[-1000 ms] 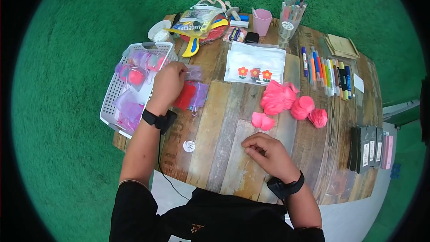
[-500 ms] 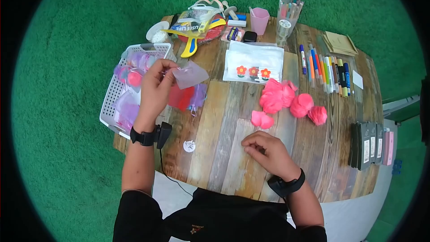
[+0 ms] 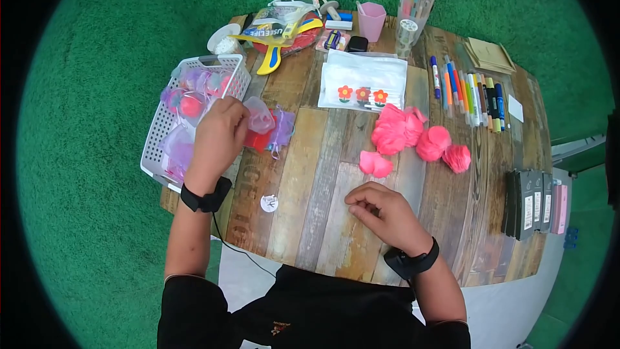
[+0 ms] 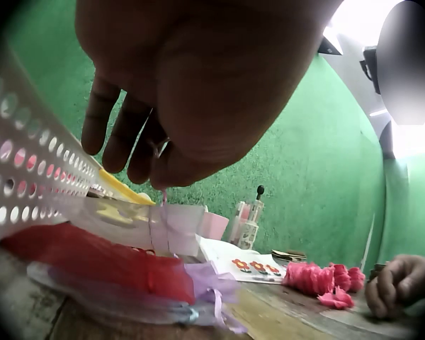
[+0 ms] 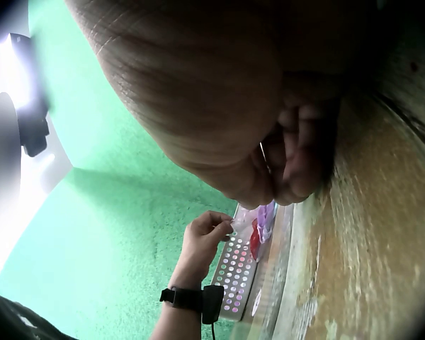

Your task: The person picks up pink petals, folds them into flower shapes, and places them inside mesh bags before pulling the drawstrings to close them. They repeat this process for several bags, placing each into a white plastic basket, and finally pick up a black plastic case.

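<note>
By its thin drawstring, my left hand [image 3: 221,134] pinches a sheer pale pouch [image 3: 259,115] between thumb and fingertips. In the left wrist view the pouch [image 4: 176,223] hangs below the fingers. Under it on the table lie a red sheer pouch [image 4: 120,265] and a purple one [image 3: 282,130]. Left of that hand stands a white perforated basket [image 3: 157,145] holding purple pouches and pink-and-blue round things. My right hand [image 3: 392,221] rests on the wood, fingers loosely curled, holding nothing. Beyond it lie bundles of pink artificial petals [image 3: 397,130].
A round white tag [image 3: 269,203] lies near the front. At the back are a flower-printed zip pouch [image 3: 363,77], a pink cup [image 3: 371,24] and a yellow-handled tool [image 3: 269,61]. Markers [image 3: 475,100] and dark boxes [image 3: 524,203] line the right side.
My left hand has picked the pale pouch up from the pile beside the basket, raised it and let it swing to hang from its string. The right hand has stayed in place.
</note>
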Demonstrator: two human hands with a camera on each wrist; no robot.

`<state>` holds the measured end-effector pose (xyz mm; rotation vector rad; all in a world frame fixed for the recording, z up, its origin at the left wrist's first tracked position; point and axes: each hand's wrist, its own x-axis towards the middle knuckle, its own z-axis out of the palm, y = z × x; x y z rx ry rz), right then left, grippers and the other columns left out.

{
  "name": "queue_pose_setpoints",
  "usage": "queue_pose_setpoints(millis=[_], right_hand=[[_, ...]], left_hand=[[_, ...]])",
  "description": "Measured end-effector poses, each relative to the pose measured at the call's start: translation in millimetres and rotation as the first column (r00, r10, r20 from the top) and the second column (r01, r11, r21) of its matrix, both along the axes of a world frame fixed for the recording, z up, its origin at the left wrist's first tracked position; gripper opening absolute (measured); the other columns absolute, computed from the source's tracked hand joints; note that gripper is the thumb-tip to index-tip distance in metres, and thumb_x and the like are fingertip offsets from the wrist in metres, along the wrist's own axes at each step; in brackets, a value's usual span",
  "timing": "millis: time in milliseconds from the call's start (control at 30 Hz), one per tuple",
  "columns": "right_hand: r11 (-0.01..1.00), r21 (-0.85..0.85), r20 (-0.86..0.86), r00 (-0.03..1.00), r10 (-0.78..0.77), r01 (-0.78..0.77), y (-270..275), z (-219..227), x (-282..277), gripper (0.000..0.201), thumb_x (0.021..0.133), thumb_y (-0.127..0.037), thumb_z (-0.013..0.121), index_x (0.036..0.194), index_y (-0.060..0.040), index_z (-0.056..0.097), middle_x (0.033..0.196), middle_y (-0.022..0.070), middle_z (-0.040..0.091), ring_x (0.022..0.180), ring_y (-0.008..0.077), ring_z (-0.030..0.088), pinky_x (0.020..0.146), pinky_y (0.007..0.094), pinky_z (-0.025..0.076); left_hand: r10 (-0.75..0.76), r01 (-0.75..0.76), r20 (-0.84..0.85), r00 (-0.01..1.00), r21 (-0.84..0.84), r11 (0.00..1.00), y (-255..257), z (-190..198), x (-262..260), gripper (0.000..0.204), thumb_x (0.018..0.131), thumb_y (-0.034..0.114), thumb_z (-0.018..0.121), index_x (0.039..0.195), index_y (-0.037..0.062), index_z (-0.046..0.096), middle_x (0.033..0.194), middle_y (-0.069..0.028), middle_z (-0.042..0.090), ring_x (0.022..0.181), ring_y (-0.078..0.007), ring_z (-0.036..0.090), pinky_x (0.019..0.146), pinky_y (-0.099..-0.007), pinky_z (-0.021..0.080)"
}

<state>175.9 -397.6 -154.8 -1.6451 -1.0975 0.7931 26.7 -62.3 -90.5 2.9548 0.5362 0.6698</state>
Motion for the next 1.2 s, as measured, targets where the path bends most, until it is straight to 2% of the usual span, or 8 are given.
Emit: queue_pose_setpoints(millis=[133, 333, 533, 667, 800, 900, 1033, 1200], right_hand=[[1.0, 0.016, 0.012, 1.0, -0.007, 0.007, 0, -1, -1, 0.015, 0.1, -0.009, 0.075, 0.114, -0.0036, 0.074, 0.1, 0.0102, 0.069, 0.082, 0.0219, 0.07, 0.078, 0.0343, 0.057], [0.998, 0.044, -0.084, 0.996, -0.039, 0.043, 2, 2, 1, 0.023, 0.102, -0.012, 0.075, 0.122, -0.0024, 0.071, 0.106, 0.0087, 0.072, 0.085, 0.0163, 0.071, 0.077, 0.0318, 0.058], [0.978, 0.126, -0.449, 0.889, -0.093, 0.166, 22, 34, -9, 0.033, 0.108, -0.01, 0.068, 0.139, -0.001, 0.062, 0.111, 0.0022, 0.073, 0.09, 0.0081, 0.067, 0.08, 0.0261, 0.057], [0.974, 0.13, -0.636, 0.769, -0.062, 0.186, 21, 30, -13, 0.029, 0.108, -0.015, 0.07, 0.133, -0.0007, 0.066, 0.104, 0.0022, 0.071, 0.087, 0.0072, 0.067, 0.077, 0.0257, 0.057], [0.971, 0.161, -0.57, 0.82, -0.056, 0.179, 18, 7, -17, 0.026, 0.109, -0.012, 0.069, 0.131, -0.0002, 0.067, 0.107, 0.0016, 0.072, 0.089, 0.0062, 0.067, 0.079, 0.0256, 0.058], [0.962, 0.192, -0.587, 0.808, -0.045, 0.193, 17, 7, -20, 0.025, 0.109, -0.013, 0.069, 0.131, -0.0002, 0.067, 0.109, 0.0021, 0.072, 0.092, 0.0065, 0.068, 0.082, 0.0255, 0.058], [0.959, 0.207, -0.607, 0.794, -0.029, 0.194, 17, 15, -21, 0.028, 0.108, -0.015, 0.071, 0.131, -0.0001, 0.067, 0.113, 0.0031, 0.073, 0.096, 0.0072, 0.068, 0.084, 0.0252, 0.058], [0.95, 0.264, -0.499, 0.866, -0.016, 0.169, 15, 13, -23, 0.032, 0.106, -0.017, 0.074, 0.132, 0.0003, 0.067, 0.114, 0.0045, 0.074, 0.098, 0.0081, 0.069, 0.085, 0.0257, 0.058]], left_hand=[[-0.006, 0.015, 0.036, 0.999, -0.253, 0.967, -3, -8, -4, 0.008, 0.091, -0.001, 0.067, 0.1, 0.001, 0.066, 0.105, -0.0148, 0.069, 0.098, -0.0368, 0.069, 0.084, -0.0429, 0.057], [-0.046, 0.133, 0.239, 0.97, -0.365, 0.921, -45, 18, -11, 0.009, 0.094, -0.004, 0.065, 0.102, -0.0003, 0.065, 0.104, -0.0135, 0.07, 0.092, -0.0271, 0.069, 0.08, -0.0347, 0.054], [-0.113, 0.284, 0.331, 0.937, -0.531, 0.798, -109, 4, -5, 0.014, 0.091, -0.008, 0.067, 0.102, 0.0009, 0.067, 0.105, -0.0134, 0.07, 0.092, -0.0233, 0.069, 0.081, -0.0322, 0.053], [-0.223, 0.351, 0.288, 0.931, -0.551, 0.757, -139, -7, -1, 0.013, 0.092, -0.007, 0.069, 0.102, 0.0012, 0.067, 0.106, -0.0125, 0.071, 0.094, -0.0216, 0.069, 0.082, -0.0305, 0.053], [-0.183, 0.345, 0.293, 0.939, -0.803, 0.487, -148, -26, -7, 0.011, 0.096, -0.001, 0.07, 0.106, 0.001, 0.066, 0.11, -0.0104, 0.069, 0.098, -0.0176, 0.067, 0.085, -0.0298, 0.053], [-0.122, 0.353, 0.337, 0.933, -0.923, 0.15, -151, -27, -10, 0.01, 0.101, 0.006, 0.071, 0.108, 0.0006, 0.066, 0.114, -0.0073, 0.065, 0.103, -0.0148, 0.064, 0.087, -0.0296, 0.053], [-0.127, 0.359, 0.345, 0.93, -0.926, 0.118, -150, -30, -11, 0.014, 0.104, 0.011, 0.071, 0.11, 0.0002, 0.065, 0.117, -0.0054, 0.062, 0.106, -0.0132, 0.062, 0.088, -0.029, 0.054], [-0.142, 0.347, 0.328, 0.934, -0.927, 0.144, -151, -23, -10, 0.013, 0.101, 0.01, 0.074, 0.107, 0.0008, 0.067, 0.117, -0.0061, 0.064, 0.107, -0.0141, 0.066, 0.088, -0.0284, 0.057]])
